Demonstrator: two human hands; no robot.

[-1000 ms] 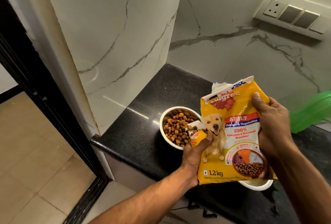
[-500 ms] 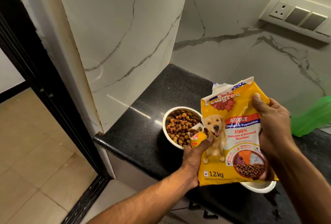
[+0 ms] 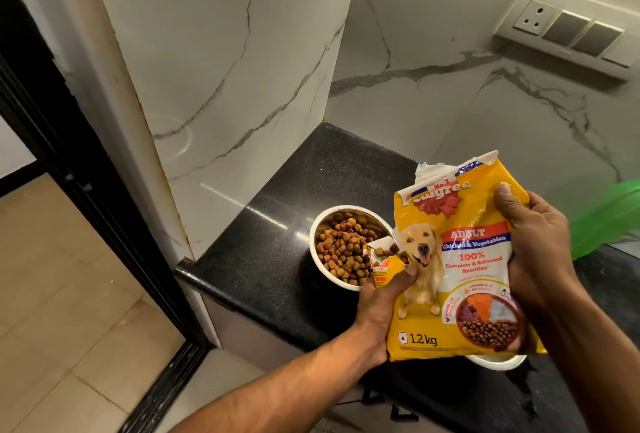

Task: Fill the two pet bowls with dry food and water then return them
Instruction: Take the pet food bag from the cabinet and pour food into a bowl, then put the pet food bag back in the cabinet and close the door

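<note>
Here the yellow food bag (image 3: 460, 259) is held up over the black counter (image 3: 277, 259) by both hands. The left hand (image 3: 375, 314) pinches the torn lower-left corner, thumb curled over the flap; the right hand (image 3: 540, 252) is wrapped round the bag's right edge, thumb pressed on the front near the top. The bag's long axis runs nearly upright, leaning a little to the right at the top. The torn corner at the left fingertips is the spout, and it sits right at the rim of the filled bowl (image 3: 318, 249), which lies just beyond and to the left of those fingers, so the left hand is the nearer one. Brown kibble (image 3: 346, 252) is heaped in that bowl and a few pieces sit in the spout. A second bowl (image 3: 495, 361) shows only as a white rim under the bag's bottom edge; I cannot tell what it holds. My guess is the dry food is nearly done and water comes next.
</note>
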